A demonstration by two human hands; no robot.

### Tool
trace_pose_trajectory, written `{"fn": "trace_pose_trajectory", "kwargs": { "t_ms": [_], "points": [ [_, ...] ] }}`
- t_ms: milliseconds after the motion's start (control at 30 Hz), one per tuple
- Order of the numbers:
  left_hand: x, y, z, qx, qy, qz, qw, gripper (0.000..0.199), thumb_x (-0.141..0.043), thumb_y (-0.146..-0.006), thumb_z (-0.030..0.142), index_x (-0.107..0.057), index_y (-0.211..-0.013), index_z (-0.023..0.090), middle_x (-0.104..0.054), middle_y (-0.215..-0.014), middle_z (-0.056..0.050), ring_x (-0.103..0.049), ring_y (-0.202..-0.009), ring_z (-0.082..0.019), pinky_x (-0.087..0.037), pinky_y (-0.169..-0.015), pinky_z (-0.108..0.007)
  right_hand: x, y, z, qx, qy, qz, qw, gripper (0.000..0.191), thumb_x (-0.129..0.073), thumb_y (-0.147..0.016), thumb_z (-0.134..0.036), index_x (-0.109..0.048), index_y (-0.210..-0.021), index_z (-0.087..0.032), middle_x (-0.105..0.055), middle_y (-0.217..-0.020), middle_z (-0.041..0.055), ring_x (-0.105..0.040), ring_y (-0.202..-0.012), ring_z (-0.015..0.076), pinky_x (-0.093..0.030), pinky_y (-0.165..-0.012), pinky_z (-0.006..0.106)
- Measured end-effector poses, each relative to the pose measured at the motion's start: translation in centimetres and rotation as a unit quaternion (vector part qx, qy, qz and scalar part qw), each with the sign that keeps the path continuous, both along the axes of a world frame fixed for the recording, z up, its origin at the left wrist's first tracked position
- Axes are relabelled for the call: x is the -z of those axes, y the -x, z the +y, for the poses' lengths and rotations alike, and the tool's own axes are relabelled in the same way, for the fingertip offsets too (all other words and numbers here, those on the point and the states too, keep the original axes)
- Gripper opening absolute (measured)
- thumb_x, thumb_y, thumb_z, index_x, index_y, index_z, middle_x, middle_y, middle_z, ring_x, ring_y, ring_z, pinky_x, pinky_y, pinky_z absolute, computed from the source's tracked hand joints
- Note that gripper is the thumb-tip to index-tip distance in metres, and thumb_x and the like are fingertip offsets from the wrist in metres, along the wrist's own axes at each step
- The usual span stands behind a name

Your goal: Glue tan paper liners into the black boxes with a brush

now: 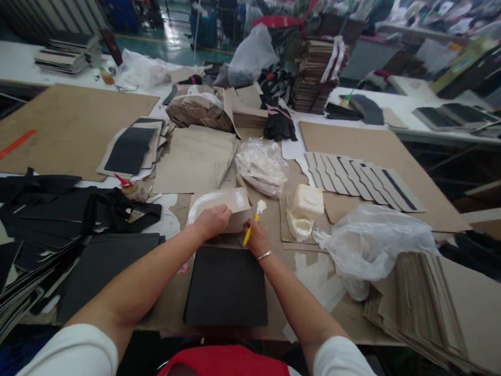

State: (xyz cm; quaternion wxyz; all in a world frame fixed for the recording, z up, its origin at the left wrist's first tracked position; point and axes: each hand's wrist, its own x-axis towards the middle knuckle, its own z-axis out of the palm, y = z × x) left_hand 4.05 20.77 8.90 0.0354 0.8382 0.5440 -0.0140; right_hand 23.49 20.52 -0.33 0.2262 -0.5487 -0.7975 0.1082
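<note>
Both hands are over the middle of the table. My left hand (213, 222) is closed on the edge of a beige board piece (237, 202) with a white curved strip along its left side. In my right hand (258, 239) is a yellow-handled brush (254, 223), its white-coated bristles pointing up and away; this hand is beside the board's right corner. Nearer to me lies a black rectangular panel (228, 288). Right of the hands stands a cream plastic container (307, 202) with a white-smeared opening.
Black pieces (112, 263) are piled at the left. A clear plastic bag (373, 239) and stacked boards (420, 302) are at the right. Beige sheets (191, 159) and crumpled plastic (262, 165) lie beyond the hands. A row of pieces (361, 177) sits further right.
</note>
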Motion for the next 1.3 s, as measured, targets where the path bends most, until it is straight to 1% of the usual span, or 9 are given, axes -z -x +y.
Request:
{"fn": "trace_pose_trajectory", "kwargs": {
  "t_ms": [167, 300, 433, 567, 800, 867, 933, 1167, 1300],
  "points": [
    [-5.2, 3.8, 0.0, -0.116, -0.248, -0.106, 0.956, 0.015, -0.043, -0.083, 0.018, -0.057, -0.088, 0.015, -0.059, -0.095, -0.012, -0.058, -0.083, -0.019, -0.044, -0.067, -0.028, -1.0, 1.6, 0.5, -0.002, -0.008, -0.041, 0.999, 0.013, -0.052, -0.084, -0.026, -0.06, -0.089, -0.017, -0.064, -0.077, 0.007, -0.056, -0.078, 0.0186, -0.034, -0.07, 0.027],
    [-7.3, 5.5, -1.6, -0.231, -0.364, -0.292, 0.854, 0.006, -0.048, -0.078, 0.019, -0.052, -0.082, 0.017, -0.056, -0.081, -0.005, -0.056, -0.079, -0.016, -0.044, -0.07, -0.026, -3.4, 3.2, -0.6, 0.017, 0.03, 0.098, 0.995, 0.017, -0.049, -0.086, -0.033, -0.055, -0.094, -0.018, -0.065, -0.083, 0.0059, -0.058, -0.075, 0.0173, -0.037, -0.068, 0.026],
    [-5.8, 3.8, -4.3, -0.382, -0.313, -0.518, 0.698, 0.01, -0.051, -0.076, 0.026, -0.047, -0.08, 0.018, -0.047, -0.068, 0.004, -0.048, -0.058, -0.008, -0.043, -0.057, -0.02, -6.2, 4.4, -2.5, 0.055, 0.052, 0.242, 0.967, 0.025, -0.046, -0.087, -0.042, -0.049, -0.097, -0.019, -0.065, -0.086, 0.0045, -0.061, -0.074, 0.0164, -0.042, -0.065, 0.027],
    [-2.9, 0.4, -6.8, -0.417, -0.186, -0.683, 0.571, 0.018, -0.051, -0.074, 0.031, -0.042, -0.084, 0.02, -0.049, -0.076, 0.003, -0.052, -0.062, -0.006, -0.046, -0.059, -0.019, -7.7, 3.7, -4.2, 0.098, 0.048, 0.297, 0.949, 0.027, -0.049, -0.084, -0.043, -0.045, -0.097, -0.02, -0.063, -0.08, 0.003, -0.061, -0.071, 0.0163, -0.044, -0.064, 0.028],
    [-0.7, -1.0, -12.0, -0.394, -0.063, -0.76, 0.513, 0.035, -0.058, -0.073, 0.036, -0.045, -0.103, 0.025, -0.056, -0.092, 0.0, -0.058, -0.073, -0.01, -0.051, -0.063, -0.024, -7.5, -2.1, -7.8, 0.098, 0.03, 0.305, 0.947, 0.024, -0.053, -0.082, -0.036, -0.042, -0.097, -0.021, -0.057, -0.073, -0.0012, -0.056, -0.066, 0.0133, -0.046, -0.067, 0.028],
    [0.4, -0.3, -14.3, -0.427, -0.02, -0.744, 0.514, 0.033, -0.06, -0.072, 0.043, -0.052, -0.096, 0.022, -0.054, -0.08, 0.003, -0.055, -0.062, -0.008, -0.051, -0.059, -0.025, -7.0, -4.4, -9.4, 0.086, 0.039, 0.264, 0.96, 0.024, -0.053, -0.083, -0.036, -0.043, -0.097, -0.02, -0.059, -0.076, 0.0002, -0.057, -0.068, 0.0142, -0.046, -0.068, 0.028],
    [1.8, 0.3, -17.1, -0.458, 0.031, -0.698, 0.55, 0.033, -0.061, -0.071, 0.048, -0.057, -0.085, 0.019, -0.05, -0.07, 0.004, -0.051, -0.056, -0.008, -0.05, -0.055, -0.024, -6.1, -6.4, -11.3, 0.077, 0.054, 0.212, 0.973, 0.024, -0.052, -0.083, -0.037, -0.044, -0.098, -0.02, -0.061, -0.079, 0.0025, -0.059, -0.071, 0.0159, -0.046, -0.067, 0.029],
    [5.9, 1.9, -24.3, -0.424, 0.147, -0.427, 0.785, 0.037, -0.046, -0.081, 0.046, -0.064, -0.071, 0.016, -0.056, -0.06, 0.001, -0.054, -0.061, -0.013, -0.04, -0.057, -0.023, -1.3, -8.5, -15.7, 0.059, 0.097, 0.107, 0.988, 0.027, -0.043, -0.087, -0.045, -0.049, -0.093, -0.02, -0.064, -0.08, 0.0062, -0.062, -0.067, 0.0187, -0.047, -0.06, 0.03],
    [7.2, 2.4, -24.6, -0.421, 0.144, -0.373, 0.814, 0.036, -0.047, -0.08, 0.045, -0.065, -0.068, 0.016, -0.061, -0.064, -0.001, -0.054, -0.064, -0.014, -0.038, -0.061, -0.024, 0.3, -7.9, -15.6, 0.051, 0.103, 0.076, 0.991, 0.028, -0.041, -0.088, -0.046, -0.051, -0.093, -0.02, -0.064, -0.081, 0.0071, -0.062, -0.069, 0.0204, -0.047, -0.061, 0.032]
  ]
}}
